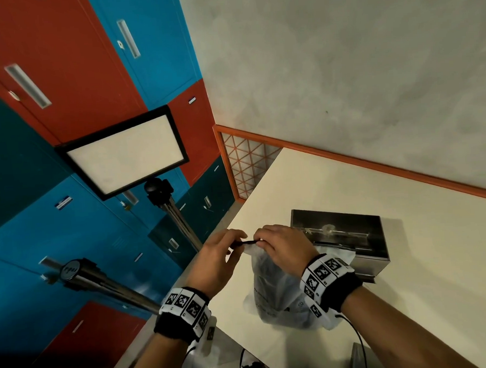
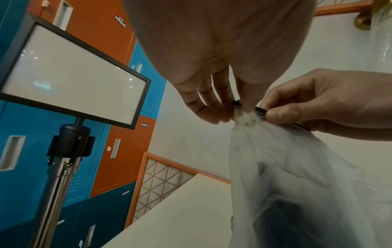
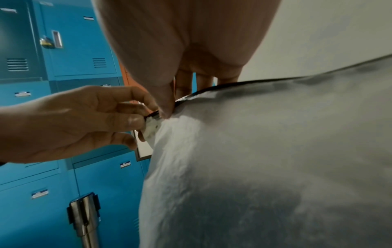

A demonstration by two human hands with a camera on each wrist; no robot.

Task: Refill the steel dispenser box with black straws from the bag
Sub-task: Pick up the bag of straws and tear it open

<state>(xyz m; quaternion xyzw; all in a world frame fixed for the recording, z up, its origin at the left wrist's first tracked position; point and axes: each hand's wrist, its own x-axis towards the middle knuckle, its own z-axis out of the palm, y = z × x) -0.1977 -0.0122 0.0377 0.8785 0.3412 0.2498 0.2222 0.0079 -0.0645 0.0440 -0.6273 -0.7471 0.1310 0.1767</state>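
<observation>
A translucent white plastic bag (image 1: 273, 292) stands on the cream table (image 1: 411, 301); a dark mass shows dimly through it. Its neck (image 2: 246, 119) is gathered, with a thin black tie (image 1: 246, 242) across it. My left hand (image 1: 238, 244) pinches the tie's left end and my right hand (image 1: 258, 240) pinches the tie at the neck. The wrist views show the same: left hand (image 2: 222, 112), right hand (image 2: 273, 115), tie (image 3: 152, 115), bag (image 3: 254, 151). The steel dispenser box (image 1: 348, 234) sits just behind the bag, its top open and its inside dark.
An orange-railed wall (image 1: 376, 162) bounds the table's far side. Left of the table stand a framed sign (image 1: 127, 150) on a steel post (image 1: 178, 215), a second post (image 1: 106, 284), and blue and orange lockers (image 1: 47, 67). Black cables (image 1: 357, 341) trail near the front edge.
</observation>
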